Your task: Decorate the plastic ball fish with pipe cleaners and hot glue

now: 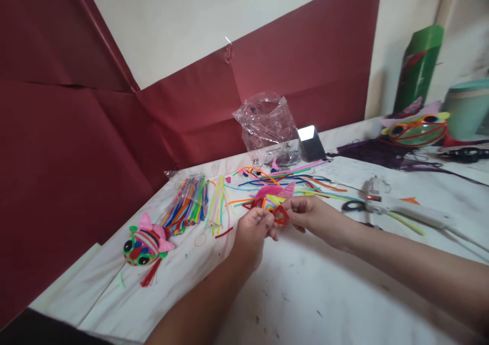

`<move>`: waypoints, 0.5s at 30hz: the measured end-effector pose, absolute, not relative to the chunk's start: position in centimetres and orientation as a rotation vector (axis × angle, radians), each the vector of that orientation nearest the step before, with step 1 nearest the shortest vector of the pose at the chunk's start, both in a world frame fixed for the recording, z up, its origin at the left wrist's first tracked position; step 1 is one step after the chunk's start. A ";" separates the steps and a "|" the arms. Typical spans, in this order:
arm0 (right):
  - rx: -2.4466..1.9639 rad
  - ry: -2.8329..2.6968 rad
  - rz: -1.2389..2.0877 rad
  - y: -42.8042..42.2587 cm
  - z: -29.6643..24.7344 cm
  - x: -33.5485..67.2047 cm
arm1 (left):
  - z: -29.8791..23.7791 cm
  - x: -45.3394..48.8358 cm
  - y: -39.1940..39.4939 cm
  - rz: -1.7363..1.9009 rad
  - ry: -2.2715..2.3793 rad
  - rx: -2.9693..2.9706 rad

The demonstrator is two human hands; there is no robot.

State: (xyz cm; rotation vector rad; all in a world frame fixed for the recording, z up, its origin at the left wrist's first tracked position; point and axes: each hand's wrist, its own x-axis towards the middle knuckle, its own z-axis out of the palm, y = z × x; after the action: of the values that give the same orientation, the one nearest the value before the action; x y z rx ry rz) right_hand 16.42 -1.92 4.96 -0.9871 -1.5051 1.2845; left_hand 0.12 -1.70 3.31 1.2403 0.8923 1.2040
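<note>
Both my hands meet over the white table around a small colourful fish-like craft with pink felt pieces and red bent pipe-cleaner shapes. Fingers of my left hand are closed on its near left side. From the right, my right hand pinches the craft's right edge, beside a red pipe-cleaner loop. My fingers hide part of the craft. Near my left wrist lies a short dark red pipe cleaner.
A finished-looking fish craft with a red tassel lies left, near bundled pipe cleaners. Loose ones spread behind my hands. To the right are a white glue gun and black-handled scissors. A phone and plastic bag stand behind.
</note>
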 end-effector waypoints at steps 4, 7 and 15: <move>-0.967 -1.412 1.358 -2.3 4.3 16.9 | 2.8 0.3 -1.9 1.190 0.941 1.331; -0.982 -1.378 1.372 -2.3 3.6 17.4 | 2.6 0.4 -2.0 1.177 0.953 1.364; -0.934 -1.274 1.482 -2.2 2.1 17.3 | 2.5 0.7 -2.2 1.053 0.829 1.117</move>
State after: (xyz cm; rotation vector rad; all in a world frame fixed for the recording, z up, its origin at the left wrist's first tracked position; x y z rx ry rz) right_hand 17.31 -2.23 2.08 -0.9339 -1.2740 1.4817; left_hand 0.71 -2.15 2.55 1.1174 0.8291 1.0533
